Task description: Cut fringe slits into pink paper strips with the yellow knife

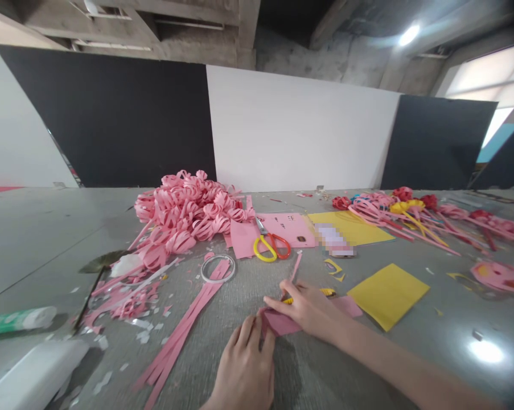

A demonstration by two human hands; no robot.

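My left hand (248,357) has its fingers and thumb closed on the left end of a folded pink sheet of paper (282,323). Above that sheet, my right hand (310,307) reaches in from the right, two fingers pointing left. What looks like a yellow utility knife (327,292) passes through the right hand, its ribbed end sticking out; its blade is hidden. A narrow pink strip (297,265) shows just beyond the right fingertips. Left of my hands lie long pink paper strips (192,316), with a roll of tape (218,269) on their far ends.
Scissors (270,249) lie on pink sheets (243,239), beside a blurred phone (333,239). A pink curled-paper pile (188,210) stands behind. Yellow paper (389,296) lies right, paper flowers (404,205) farther back. Scraps, a green-white tube (20,320) and a white box (37,373) are left.
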